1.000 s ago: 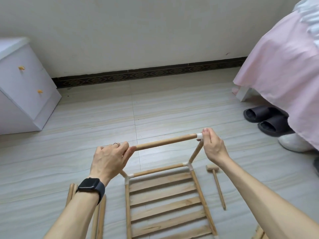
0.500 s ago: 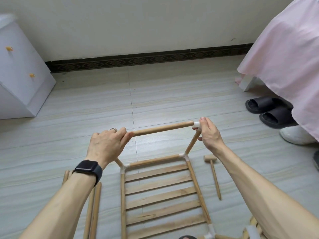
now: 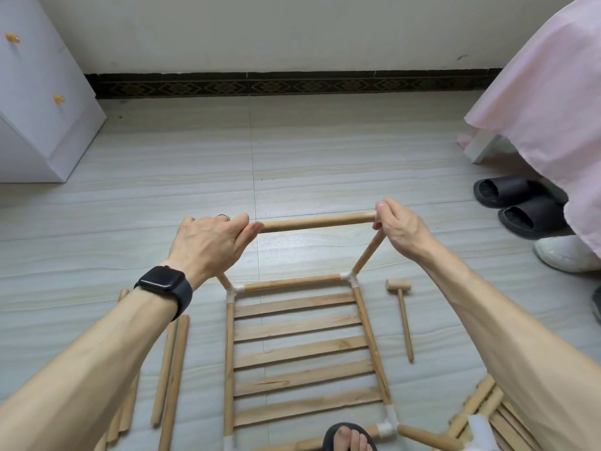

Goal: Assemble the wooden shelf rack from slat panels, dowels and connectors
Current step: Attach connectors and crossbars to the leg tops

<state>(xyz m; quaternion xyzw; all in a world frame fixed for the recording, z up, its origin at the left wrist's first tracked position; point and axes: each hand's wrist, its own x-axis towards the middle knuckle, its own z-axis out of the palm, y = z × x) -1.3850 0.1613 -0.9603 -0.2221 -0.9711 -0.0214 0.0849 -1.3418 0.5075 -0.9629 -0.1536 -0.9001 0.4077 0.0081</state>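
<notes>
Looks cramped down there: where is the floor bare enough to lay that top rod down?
The widest bare floor lies beyond the top dowel, up to the skirting, between the white cabinet and pink bedcover. A narrower strip runs between the slat panel and mallet. Crowded: loose dowels left of the panel, stacked parts at lower right, slippers.

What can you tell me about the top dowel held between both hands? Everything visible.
The top dowel is a round, smooth, light wooden rod. It lies about level above the floor, crosswise over the far end of the slat panel. The left hand grips its left end, hiding that tip. Its right end sits in a white connector, which the right hand pinches and where a slanting upright dowel meets it from below.
</notes>
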